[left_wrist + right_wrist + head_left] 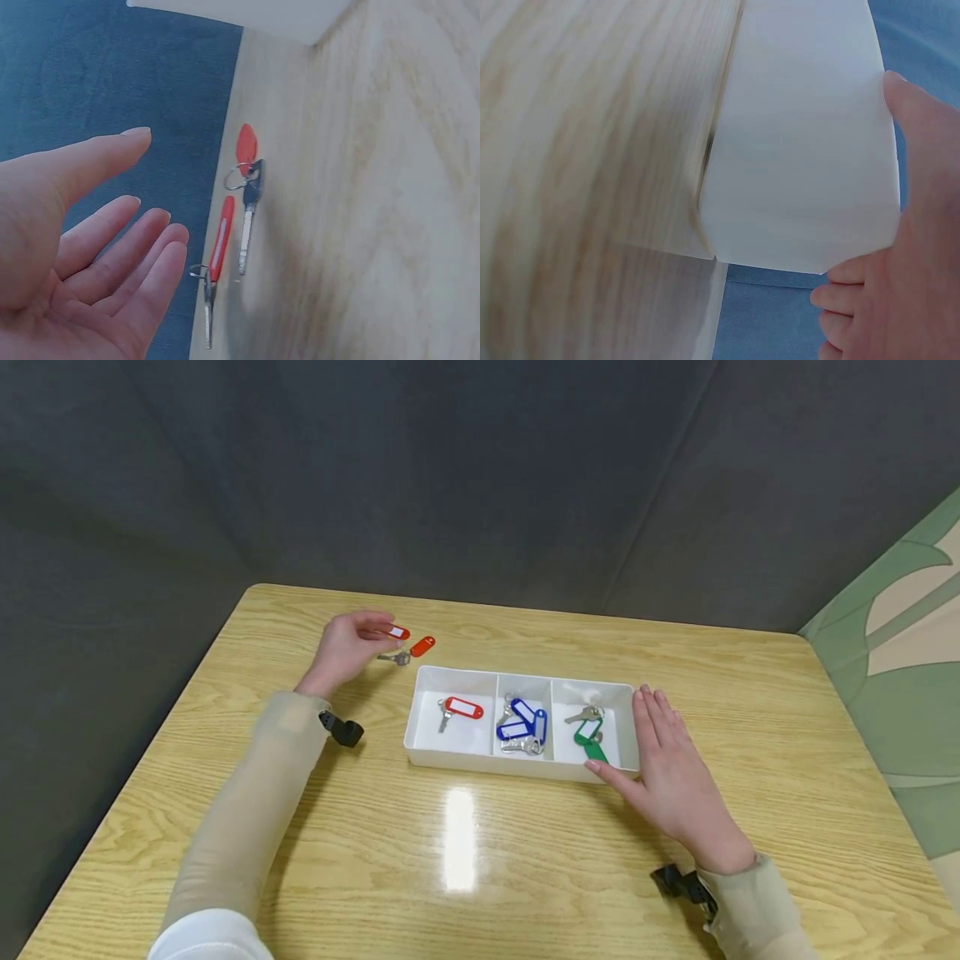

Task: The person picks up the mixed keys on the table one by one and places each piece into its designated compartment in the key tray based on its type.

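Observation:
My left hand [351, 647] hovers above two red-tagged keys at the back left of the table, thumb and fingers apart and holding nothing. In the left wrist view one red key tag [222, 240] lies nearest the fingertips, its key beside it; the other red key tag [246, 146] lies just beyond with its key [247, 217]. A white three-compartment tray [480, 763] stands mid-table. Against its right end rests my right hand [671, 777], fingers straight along the side and thumb at the front rim.
Inside the tray, the left compartment has a red-tagged key [464, 707], the middle one several blue-tagged keys [513, 730], and the right one green-tagged keys [589, 730]. A dark fabric partition [450, 485] rises behind the wooden table [375, 860].

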### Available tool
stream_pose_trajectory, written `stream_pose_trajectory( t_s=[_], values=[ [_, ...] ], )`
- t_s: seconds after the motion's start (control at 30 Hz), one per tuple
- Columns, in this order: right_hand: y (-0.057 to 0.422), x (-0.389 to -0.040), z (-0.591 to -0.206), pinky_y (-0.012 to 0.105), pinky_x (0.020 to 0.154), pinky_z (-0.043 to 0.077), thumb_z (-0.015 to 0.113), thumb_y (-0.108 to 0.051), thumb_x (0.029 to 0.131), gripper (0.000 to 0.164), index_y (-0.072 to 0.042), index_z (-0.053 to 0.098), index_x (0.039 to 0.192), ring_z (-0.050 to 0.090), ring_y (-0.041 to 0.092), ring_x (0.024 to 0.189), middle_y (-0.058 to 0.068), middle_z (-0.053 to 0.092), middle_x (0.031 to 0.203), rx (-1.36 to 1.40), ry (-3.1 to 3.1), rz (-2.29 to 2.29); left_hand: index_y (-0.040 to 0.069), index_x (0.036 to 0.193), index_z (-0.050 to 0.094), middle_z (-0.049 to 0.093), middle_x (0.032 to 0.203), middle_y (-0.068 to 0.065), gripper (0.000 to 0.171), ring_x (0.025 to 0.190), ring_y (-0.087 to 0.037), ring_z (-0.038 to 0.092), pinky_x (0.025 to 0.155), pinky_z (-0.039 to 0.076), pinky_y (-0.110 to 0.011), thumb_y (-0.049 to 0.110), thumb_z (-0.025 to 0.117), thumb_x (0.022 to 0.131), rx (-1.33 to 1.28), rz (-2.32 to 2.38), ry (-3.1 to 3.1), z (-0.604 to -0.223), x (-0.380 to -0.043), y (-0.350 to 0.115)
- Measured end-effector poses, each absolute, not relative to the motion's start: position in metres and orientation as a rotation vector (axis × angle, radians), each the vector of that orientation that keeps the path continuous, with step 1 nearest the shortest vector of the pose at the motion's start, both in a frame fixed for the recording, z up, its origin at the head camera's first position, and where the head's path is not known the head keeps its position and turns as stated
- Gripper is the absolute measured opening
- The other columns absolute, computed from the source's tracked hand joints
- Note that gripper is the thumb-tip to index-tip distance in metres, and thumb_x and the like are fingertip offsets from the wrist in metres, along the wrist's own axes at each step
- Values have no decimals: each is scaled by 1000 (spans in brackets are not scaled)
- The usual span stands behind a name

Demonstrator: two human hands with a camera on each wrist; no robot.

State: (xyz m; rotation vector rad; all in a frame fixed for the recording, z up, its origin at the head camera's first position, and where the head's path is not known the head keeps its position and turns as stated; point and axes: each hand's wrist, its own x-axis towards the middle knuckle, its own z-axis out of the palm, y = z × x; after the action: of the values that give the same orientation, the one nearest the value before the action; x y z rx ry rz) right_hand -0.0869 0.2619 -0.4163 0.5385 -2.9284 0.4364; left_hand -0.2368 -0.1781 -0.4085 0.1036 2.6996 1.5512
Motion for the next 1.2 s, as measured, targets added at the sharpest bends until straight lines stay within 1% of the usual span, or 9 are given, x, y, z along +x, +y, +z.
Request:
stream_pose_trajectory(
  t_s=[0.17, 0.3, 0.5, 0.67, 0.97, 1.07, 1.2],
  values=[
    [262, -86, -417, 48, 122, 8, 66, -59, 93, 107, 8, 15, 159, 9, 40, 152, 29, 17, 163, 539, -2929, 431, 2, 130, 67, 71, 118, -14, 46, 102, -26, 68, 89, 54, -39, 16, 82, 89, 76, 1517, 2686, -413, -238, -176],
    [262, -85, -416, 49, 122, 8, 66, -59, 92, 107, 8, 15, 159, 8, 39, 153, 29, 17, 163, 535, -2933, 429, 2, 128, 69, 71, 115, -14, 46, 101, -27, 67, 90, 53, -40, 17, 84, 87, 70, 1494, 2692, -417, -239, -177],
    [262, -85, -416, 48, 122, 7, 66, -59, 93, 107, 7, 14, 159, 8, 40, 153, 29, 16, 163, 533, -2936, 436, -1, 122, 71, 71, 115, -16, 43, 100, -29, 66, 90, 53, -40, 16, 85, 86, 108, 1440, 2716, -422, -240, -177],
    [262, -85, -416, 48, 122, 7, 66, -59, 93, 107, 7, 14, 159, 8, 39, 153, 28, 16, 164, 533, -2935, 437, -2, 122, 71, 70, 116, -17, 43, 101, -30, 66, 90, 52, -40, 14, 85, 85, 114, 1396, 2740, -426, -241, -176],
    [262, -86, -416, 49, 122, 9, 66, -59, 93, 107, 7, 14, 159, 8, 39, 153, 28, 16, 163, 538, -2928, 444, 0, 120, 72, 70, 113, -15, 37, 98, -28, 64, 87, 52, -39, 16, 83, 87, 129, 1289, 2766, -428, -241, -174],
    [263, -86, -416, 50, 122, 10, 66, -59, 93, 107, 8, 14, 159, 10, 40, 152, 29, 17, 163, 541, -2921, 438, 0, 118, 73, 70, 110, -14, 36, 95, -27, 63, 85, 51, -39, 16, 82, 88, 139, 1241, 2777, -427, -240, -172],
    [263, -86, -416, 49, 122, 9, 66, -58, 93, 106, 8, 15, 159, 11, 41, 152, 29, 17, 163, 543, -2919, 439, 0, 116, 75, 70, 101, -12, 34, 89, -25, 62, 81, 49, -36, 17, 82, 87, 182, 1144, 2810, -426, -241, -169]
  ],
)
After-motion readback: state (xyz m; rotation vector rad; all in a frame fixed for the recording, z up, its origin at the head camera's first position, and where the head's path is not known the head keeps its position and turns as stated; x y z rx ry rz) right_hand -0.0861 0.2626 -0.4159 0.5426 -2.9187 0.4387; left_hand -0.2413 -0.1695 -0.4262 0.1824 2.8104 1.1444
